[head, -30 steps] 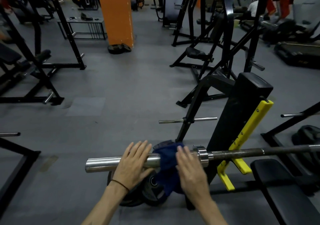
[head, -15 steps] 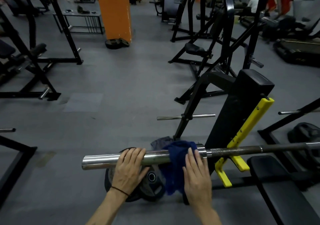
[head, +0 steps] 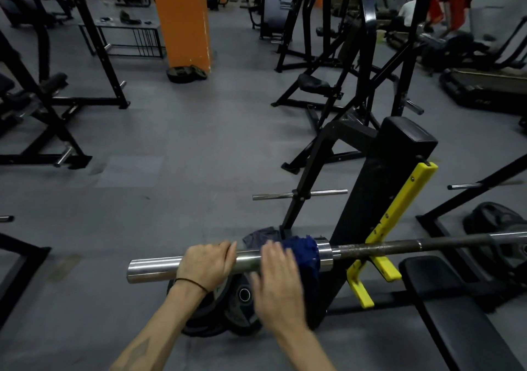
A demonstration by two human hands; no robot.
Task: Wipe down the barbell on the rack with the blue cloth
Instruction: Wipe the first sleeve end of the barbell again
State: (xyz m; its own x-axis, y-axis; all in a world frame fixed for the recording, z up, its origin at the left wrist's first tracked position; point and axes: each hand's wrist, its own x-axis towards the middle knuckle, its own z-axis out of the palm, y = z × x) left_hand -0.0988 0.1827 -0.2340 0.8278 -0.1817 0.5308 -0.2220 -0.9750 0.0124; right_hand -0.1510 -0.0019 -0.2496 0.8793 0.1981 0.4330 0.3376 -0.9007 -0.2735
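The barbell (head: 154, 266) lies across the bottom of the head view, its chrome sleeve pointing left and its dark shaft (head: 385, 246) resting in the rack's yellow hook (head: 382, 265). The blue cloth (head: 306, 259) hangs over the sleeve right against the collar. My left hand (head: 205, 265) grips the sleeve from above, fingers curled over it. My right hand (head: 276, 285) is blurred; it lies over the sleeve with fingers fairly straight, touching the cloth's left edge.
Black weight plates (head: 242, 299) lean on the floor under the sleeve. The black rack upright (head: 379, 188) and a bench pad (head: 456, 313) stand to the right, with a steel plate peg (head: 299, 194) behind. An orange pillar (head: 185, 20) and other black frames stand farther off.
The cloth has slid right along the sleeve up to the collar, with my right hand moving behind it. My left hand's fingers have curled from flat into a grip on the sleeve.
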